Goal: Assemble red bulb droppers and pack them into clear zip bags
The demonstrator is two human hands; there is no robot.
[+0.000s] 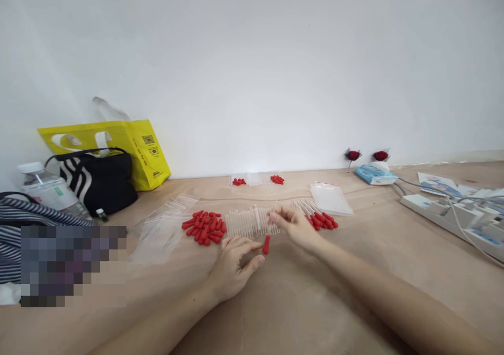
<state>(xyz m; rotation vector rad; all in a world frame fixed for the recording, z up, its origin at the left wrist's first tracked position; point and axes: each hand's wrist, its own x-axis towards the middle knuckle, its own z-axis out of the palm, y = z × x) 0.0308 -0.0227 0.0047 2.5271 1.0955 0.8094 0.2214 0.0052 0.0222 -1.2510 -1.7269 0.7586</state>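
Nearby | red bulbs (203, 228) beside left hand (234, 268) | yellow bag (147, 158) | power strip (440, 222)

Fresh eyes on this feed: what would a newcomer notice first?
Probably the yellow bag at the back left, against the white wall. Next, the pile of red bulbs just left of the clear tubes, and the single red bulb lying apart, by the left hand.

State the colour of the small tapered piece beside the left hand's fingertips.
The small tapered piece is red; the head view, the only one, shows it.
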